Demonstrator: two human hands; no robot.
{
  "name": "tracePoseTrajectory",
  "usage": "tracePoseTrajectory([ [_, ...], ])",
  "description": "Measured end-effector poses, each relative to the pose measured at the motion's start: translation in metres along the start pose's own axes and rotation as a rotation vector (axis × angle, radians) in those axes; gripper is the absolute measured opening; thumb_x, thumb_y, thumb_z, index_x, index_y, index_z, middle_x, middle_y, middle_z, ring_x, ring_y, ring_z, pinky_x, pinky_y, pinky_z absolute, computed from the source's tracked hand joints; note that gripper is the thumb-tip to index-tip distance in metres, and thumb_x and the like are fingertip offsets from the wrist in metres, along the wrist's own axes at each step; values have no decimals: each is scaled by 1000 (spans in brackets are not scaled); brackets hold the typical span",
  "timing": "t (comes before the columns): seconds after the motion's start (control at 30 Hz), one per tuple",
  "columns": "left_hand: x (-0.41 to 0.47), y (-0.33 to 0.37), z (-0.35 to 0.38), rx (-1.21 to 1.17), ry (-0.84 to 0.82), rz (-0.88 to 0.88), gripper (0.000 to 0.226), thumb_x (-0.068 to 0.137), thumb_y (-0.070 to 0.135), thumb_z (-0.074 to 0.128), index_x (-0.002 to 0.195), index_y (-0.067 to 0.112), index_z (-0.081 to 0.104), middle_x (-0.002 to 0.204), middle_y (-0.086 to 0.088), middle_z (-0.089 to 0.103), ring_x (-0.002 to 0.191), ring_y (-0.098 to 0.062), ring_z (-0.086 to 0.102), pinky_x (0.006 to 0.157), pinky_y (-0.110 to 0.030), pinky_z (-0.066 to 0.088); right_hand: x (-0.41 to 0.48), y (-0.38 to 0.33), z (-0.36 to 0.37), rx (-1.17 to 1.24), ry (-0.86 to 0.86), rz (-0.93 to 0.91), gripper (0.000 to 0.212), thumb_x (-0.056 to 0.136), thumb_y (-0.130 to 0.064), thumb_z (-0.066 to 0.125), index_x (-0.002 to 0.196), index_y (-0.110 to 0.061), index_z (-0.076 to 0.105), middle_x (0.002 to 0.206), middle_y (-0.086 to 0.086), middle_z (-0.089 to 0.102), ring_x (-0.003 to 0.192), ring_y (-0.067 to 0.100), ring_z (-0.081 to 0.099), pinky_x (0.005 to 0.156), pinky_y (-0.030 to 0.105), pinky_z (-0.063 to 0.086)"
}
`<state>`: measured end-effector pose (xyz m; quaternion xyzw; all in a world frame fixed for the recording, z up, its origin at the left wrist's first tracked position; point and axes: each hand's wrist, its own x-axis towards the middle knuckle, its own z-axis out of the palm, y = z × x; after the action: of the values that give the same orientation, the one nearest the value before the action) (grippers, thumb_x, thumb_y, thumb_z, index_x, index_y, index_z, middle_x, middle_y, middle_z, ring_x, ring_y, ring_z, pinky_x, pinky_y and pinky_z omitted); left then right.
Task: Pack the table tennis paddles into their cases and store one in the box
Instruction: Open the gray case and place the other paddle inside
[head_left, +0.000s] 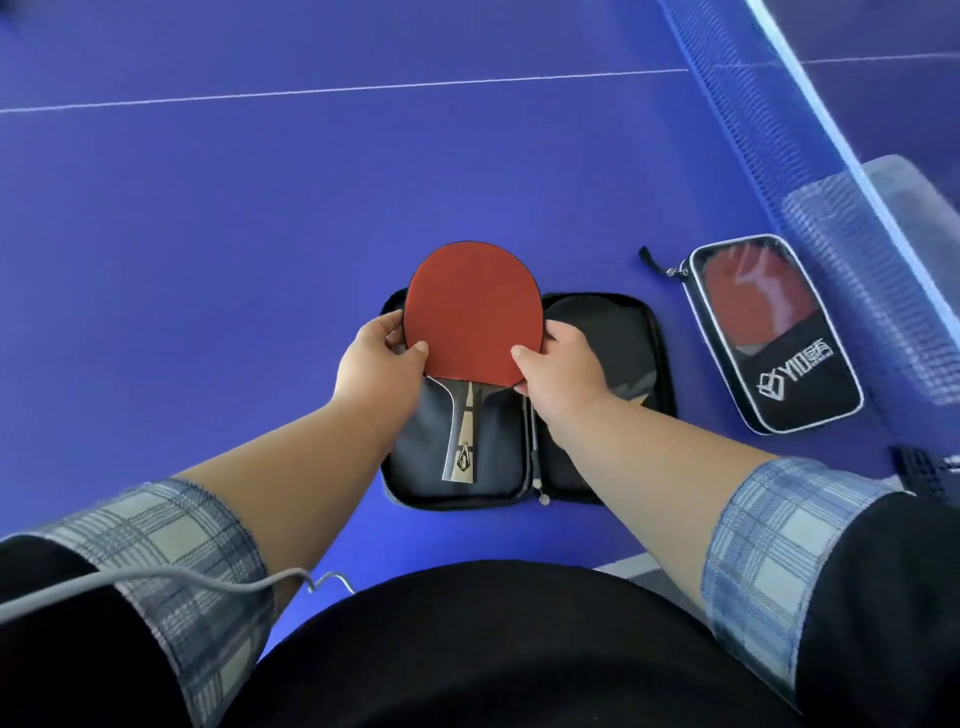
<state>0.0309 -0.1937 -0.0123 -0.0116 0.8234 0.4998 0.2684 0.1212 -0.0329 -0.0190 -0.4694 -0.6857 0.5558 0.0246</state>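
Observation:
A red-faced paddle (474, 306) is held over the left half of an unzipped black case (613, 364) that lies spread flat on the blue table. My left hand (382, 364) pinches the blade's left edge, thumb on the red rubber. On the right edge my right hand (563, 364) pinches it the same way. The paddle's handle (464, 441) points toward me over the case's grey lining. A second case (774, 332), zipped, with a clear window showing a red paddle inside, lies to the right.
The table tennis net (810, 156) runs along the right side. A clear plastic box (883, 249) stands behind the net at the right edge. A white line (311, 91) crosses the blue table (208, 260) farther away. A grey cable (156, 577) crosses my left sleeve.

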Motion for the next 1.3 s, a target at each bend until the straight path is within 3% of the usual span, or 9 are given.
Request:
tracePoseTrajectory([
  [0.3, -11, 28, 122, 150, -149, 52, 44, 87, 12, 50, 124, 32, 61, 96, 16, 71, 78, -15, 67, 72, -31, 55, 27, 40, -118, -119, 144, -4, 40, 88, -22, 61, 127, -30, 64, 108, -10, 74, 96, 18, 70, 88, 43, 59],
  [0.47, -13, 33, 162, 228, -160, 15, 47, 81, 10, 46, 118, 33, 63, 89, 15, 72, 64, -14, 62, 58, -28, 49, 47, 59, -146, -125, 120, 41, 39, 89, -21, 64, 127, -26, 63, 109, -7, 72, 97, 19, 69, 87, 41, 59],
  [0.63, -18, 23, 173, 274, -48, -86, 31, 75, 15, 42, 92, 22, 67, 52, 15, 50, 40, -10, 41, 47, -24, 36, 56, 68, -146, -189, 40, 44, 34, 85, -24, 72, 117, -20, 63, 105, -3, 70, 81, 9, 64, 59, 22, 47],
  [0.73, -16, 22, 177, 294, 29, -87, 27, 80, 20, 45, 96, 19, 66, 66, 5, 55, 49, -17, 45, 48, -24, 36, 61, 72, -145, -219, 12, 33, 37, 86, -26, 73, 119, -19, 61, 113, 1, 65, 81, 13, 64, 55, 21, 44],
  [0.87, -12, 19, 182, 309, 76, -85, 35, 90, 29, 52, 123, 22, 60, 109, -2, 63, 64, -12, 58, 51, -24, 36, 66, 74, -145, -245, -17, 38, 45, 86, -30, 73, 128, -19, 59, 124, 6, 61, 93, 23, 66, 79, 35, 56],
  [0.93, -11, 16, 185, 316, 99, -84, 37, 92, 32, 53, 128, 22, 56, 122, -3, 58, 69, -7, 55, 54, -24, 36, 66, 75, -145, -248, -21, 49, 53, 88, -32, 73, 136, -20, 54, 128, 5, 59, 96, 23, 65, 80, 34, 55],
  [1.1, -10, 11, 186, 321, 114, -46, 34, 96, 33, 53, 129, 22, 53, 124, 2, 59, 73, -6, 53, 57, -23, 35, 64, 76, -143, -277, -3, 36, 68, 91, -37, 69, 151, -22, 40, 136, 3, 52, 94, 20, 58, 58, 22, 41],
  [1.23, -7, 10, 184, 321, 125, -31, 33, 97, 32, 52, 129, 22, 53, 115, 7, 61, 70, 1, 51, 54, -20, 33, 62, 75, -140, -308, 18, 31, 67, 91, -38, 70, 149, -19, 42, 136, 4, 53, 105, 24, 62, 81, 34, 52],
  [1.3, -8, 11, 183, 331, 109, -25, 35, 97, 32, 53, 131, 21, 53, 117, 6, 62, 76, -9, 56, 58, -23, 35, 60, 74, -140, -335, 11, 25, 67, 92, -39, 69, 149, -18, 41, 137, 4, 52, 103, 23, 60, 78, 32, 47],
])
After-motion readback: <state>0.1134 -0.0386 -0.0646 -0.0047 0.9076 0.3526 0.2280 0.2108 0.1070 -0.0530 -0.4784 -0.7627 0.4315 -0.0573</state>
